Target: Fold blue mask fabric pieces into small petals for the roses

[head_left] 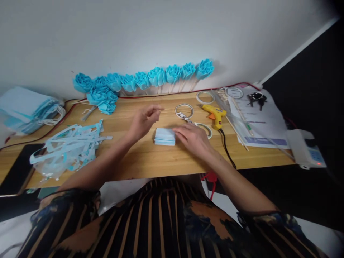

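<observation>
A small stack of pale blue squares (165, 137) lies on the wooden table near its front edge. My right hand (194, 139) rests just to the right of the stack, fingertips at its edge and fingers partly spread, holding nothing that I can see. Above and left of the stack my left hand (145, 120) is raised with curled fingers, the thumb close to the index finger; whether something small is between them is too unclear to tell. Scissors (190, 121) lie just beyond my right hand, their handles partly hidden by it.
Blue flowers on sticks (157, 76) line the wall. Blue scraps (72, 147), a phone (18, 168) and stacked blue sheets (27, 107) lie left. Tape rolls (205, 97), a yellow glue gun (216, 115) with a black cord, papers (258, 118) and keys (257, 98) are right.
</observation>
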Available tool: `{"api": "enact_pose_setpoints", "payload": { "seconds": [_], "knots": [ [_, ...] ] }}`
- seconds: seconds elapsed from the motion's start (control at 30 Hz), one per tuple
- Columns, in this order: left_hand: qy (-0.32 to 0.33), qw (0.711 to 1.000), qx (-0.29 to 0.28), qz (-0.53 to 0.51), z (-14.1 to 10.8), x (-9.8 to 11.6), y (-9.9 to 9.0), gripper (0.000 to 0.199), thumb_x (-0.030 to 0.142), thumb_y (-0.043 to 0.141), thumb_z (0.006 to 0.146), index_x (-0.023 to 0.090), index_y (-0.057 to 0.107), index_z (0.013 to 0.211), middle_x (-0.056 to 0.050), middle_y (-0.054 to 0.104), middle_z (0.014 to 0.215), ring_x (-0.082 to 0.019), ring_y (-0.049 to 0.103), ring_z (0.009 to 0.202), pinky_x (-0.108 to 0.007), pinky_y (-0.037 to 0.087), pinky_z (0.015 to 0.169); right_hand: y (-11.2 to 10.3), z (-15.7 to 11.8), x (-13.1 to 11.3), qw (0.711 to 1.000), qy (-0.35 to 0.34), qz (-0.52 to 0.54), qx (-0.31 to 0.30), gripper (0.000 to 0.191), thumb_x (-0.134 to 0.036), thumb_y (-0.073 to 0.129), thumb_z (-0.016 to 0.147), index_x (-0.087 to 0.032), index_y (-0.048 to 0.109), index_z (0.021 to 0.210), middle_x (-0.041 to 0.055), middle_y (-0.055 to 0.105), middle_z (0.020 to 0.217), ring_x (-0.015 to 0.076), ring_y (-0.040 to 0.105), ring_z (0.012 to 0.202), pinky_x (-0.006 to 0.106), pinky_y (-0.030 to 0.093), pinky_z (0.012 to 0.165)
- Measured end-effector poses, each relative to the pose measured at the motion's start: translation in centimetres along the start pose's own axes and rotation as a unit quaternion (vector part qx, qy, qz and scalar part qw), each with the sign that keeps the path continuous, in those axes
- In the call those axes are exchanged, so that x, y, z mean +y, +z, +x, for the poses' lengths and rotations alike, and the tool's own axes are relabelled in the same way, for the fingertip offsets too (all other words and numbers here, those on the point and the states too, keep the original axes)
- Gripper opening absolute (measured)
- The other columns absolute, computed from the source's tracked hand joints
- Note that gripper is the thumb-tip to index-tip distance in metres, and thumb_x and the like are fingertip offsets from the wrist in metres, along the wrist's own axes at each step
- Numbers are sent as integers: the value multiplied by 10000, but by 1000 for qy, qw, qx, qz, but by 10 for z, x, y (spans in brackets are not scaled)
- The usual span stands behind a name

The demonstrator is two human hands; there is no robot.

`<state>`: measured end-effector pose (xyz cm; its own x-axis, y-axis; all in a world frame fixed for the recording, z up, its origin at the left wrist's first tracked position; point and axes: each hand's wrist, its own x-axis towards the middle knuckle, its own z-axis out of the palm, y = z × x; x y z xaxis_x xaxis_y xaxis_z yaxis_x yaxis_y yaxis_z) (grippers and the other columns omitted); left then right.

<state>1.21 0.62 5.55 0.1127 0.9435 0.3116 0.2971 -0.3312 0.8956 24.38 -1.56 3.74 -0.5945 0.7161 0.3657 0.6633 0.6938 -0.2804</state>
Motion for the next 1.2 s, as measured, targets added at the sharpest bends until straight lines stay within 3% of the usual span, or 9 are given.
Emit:
{"api": "enact_pose_setpoints", "payload": {
  "seconds": [0.13, 0.23, 0.33, 0.43, 0.6, 0.77, 0.93, 1.1, 1.2],
  "knots": [
    [1, 997, -57, 49, -13, -15, 1, 197, 249, 603, 889, 152, 730, 1006, -25, 664, 753, -125, 569, 677, -257, 425, 669, 6, 16, -3, 999, -19, 23, -38, 278, -235, 475, 1020, -183, 731, 1113, 87, 751, 1016, 213, 647, 964, 342, 469, 859],
    [64, 984, -83, 141, -22, -21, -1, 176, 220, 582, 915, 160, 741, 963, -49, 710, 833, -138, 607, 728, -258, 436, 686, 2, 28, 0, 997, 8, 8, -78, 263, -187, 479, 1001, -169, 732, 1072, 98, 737, 1007, 223, 641, 968, 333, 453, 853],
    [168, 939, -133, 268, -31, -21, 1, 225, 222, 518, 976, 165, 732, 1011, -73, 732, 929, -175, 632, 837, -299, 460, 771, -4, 41, 2, 990, 29, 0, -138, 245, -178, 498, 984, -151, 723, 1079, 114, 727, 1023, 234, 648, 975, 323, 440, 842],
    [244, 865, -205, 389, -41, -19, 9, 262, 219, 465, 1010, 163, 720, 989, -75, 714, 908, -200, 622, 852, -326, 460, 775, -6, 50, 2, 979, 31, 1, -203, 248, -201, 560, 959, -146, 688, 1163, 129, 723, 1102, 251, 658, 1006, 323, 432, 832],
    [248, 820, -239, 457, -54, -13, 26, 215, 183, 497, 992, 121, 702, 963, -96, 695, 914, -232, 621, 862, -345, 474, 755, -4, 57, 2, 958, 49, -1, -281, 176, -235, 590, 942, -177, 672, 1087, 104, 757, 1037, 240, 683, 898, 311, 395, 706],
    [214, 821, -259, 461, -56, -6, 32, 208, 165, 492, 987, 102, 690, 1001, -97, 706, 964, -239, 625, 894, -362, 489, 785, -3, 60, 2, 947, 56, -30, -315, 98, -250, 594, 922, -178, 655, 894, 87, 754, 906, 229, 669, 801, 308, 351, 635],
    [198, 840, -269, 427, -54, -8, 30, 240, 204, 478, 1000, 116, 701, 981, -98, 713, 1003, -244, 631, 975, -365, 508, 849, -4, 60, 0, 945, 36, -118, -304, 109, -271, 615, 908, -178, 667, 926, 106, 743, 875, 245, 658, 753, 319, 330, 579],
    [191, 889, -238, 341, -52, -13, 20, 271, 97, 449, 950, 127, 718, 939, -104, 742, 971, -216, 672, 918, -366, 519, 907, -15, 52, 1, 983, -7, -94, -154, 171, -209, 603, 928, -165, 699, 1063, 126, 738, 1037, 287, 669, 975, 361, 454, 740],
    [161, 931, -204, 258, -48, -17, 12, 348, 15, 420, 863, 157, 727, 944, -73, 767, 969, -181, 694, 875, -324, 526, 870, -16, 42, 3, 995, -4, -20, -95, 170, -227, 547, 972, -200, 709, 1019, 78, 752, 965, 240, 678, 893, 358, 467, 778]
  ]
}}
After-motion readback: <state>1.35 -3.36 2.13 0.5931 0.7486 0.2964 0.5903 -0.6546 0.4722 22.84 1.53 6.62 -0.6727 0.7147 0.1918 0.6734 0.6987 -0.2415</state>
